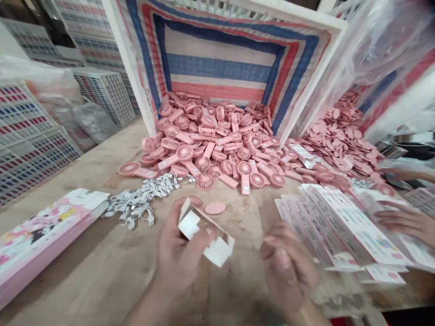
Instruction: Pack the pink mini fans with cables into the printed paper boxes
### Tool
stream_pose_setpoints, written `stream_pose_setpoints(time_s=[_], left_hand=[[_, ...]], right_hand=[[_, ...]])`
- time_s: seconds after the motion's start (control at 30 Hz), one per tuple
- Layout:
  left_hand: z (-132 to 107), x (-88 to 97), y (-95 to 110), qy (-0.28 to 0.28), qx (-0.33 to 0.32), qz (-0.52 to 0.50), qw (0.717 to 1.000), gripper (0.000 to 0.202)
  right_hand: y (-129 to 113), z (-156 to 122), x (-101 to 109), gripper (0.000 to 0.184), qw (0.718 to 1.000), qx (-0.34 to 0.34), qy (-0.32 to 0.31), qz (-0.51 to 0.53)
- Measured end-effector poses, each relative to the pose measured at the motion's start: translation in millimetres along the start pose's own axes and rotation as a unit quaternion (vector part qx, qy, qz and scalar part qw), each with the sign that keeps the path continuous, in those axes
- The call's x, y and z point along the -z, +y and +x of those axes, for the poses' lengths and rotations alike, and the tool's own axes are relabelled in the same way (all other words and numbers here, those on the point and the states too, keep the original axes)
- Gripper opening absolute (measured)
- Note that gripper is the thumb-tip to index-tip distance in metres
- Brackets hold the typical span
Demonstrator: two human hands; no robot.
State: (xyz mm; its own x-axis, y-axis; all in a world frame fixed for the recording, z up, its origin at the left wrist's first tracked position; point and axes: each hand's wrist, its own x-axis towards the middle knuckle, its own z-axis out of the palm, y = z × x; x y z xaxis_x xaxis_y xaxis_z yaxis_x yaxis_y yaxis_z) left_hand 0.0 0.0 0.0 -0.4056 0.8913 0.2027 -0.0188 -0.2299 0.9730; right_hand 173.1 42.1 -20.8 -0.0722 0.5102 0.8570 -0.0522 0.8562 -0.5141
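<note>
Above the tan wooden counter (102, 271), on my feed, the left hand (180, 244) has its fingers (199, 242) pinching a folded white cardboard insert (219, 250), near a flat round pink disc (215, 208), while the right hand (287, 267) hangs blurred, its fingers (282, 258) pressed together. Beyond them I see a heap of pink handheld fans (210, 145); at right, a co-worker's hand (404, 222) works over a stack of printed white cards (340, 226)

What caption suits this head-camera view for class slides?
Left hand holds a white card insert near heaped pink handheld fans.
</note>
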Motion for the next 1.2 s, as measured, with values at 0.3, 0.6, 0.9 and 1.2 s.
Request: stream_pose_setpoints(time_s=[0.3, 0.6, 0.9, 1.2], left_hand=[[-8, -25.5, 1, 0.031, -0.146, 0.064, 0.987, 0.032], [-15, -22.3, 5, -0.136, -0.144, 0.036, 0.98, 0.024], [-11, -17.1, -18, -0.205, -0.062, -0.109, 0.971, 0.004], [-26, -20.2, -37, -0.147, 0.051, -0.164, 0.974, 0.024]], right_hand=[[8, -19, -33, 0.043, 0.998, 0.034, 0.042, 0.013], [6, -24, -22, 0.027, 0.995, -0.058, 0.075, 0.023], [14, -40, -28, 0.038, 0.996, -0.064, 0.043, 0.036], [13, -61, -26, 0.042, 0.997, -0.054, 0.035, -0.035]])
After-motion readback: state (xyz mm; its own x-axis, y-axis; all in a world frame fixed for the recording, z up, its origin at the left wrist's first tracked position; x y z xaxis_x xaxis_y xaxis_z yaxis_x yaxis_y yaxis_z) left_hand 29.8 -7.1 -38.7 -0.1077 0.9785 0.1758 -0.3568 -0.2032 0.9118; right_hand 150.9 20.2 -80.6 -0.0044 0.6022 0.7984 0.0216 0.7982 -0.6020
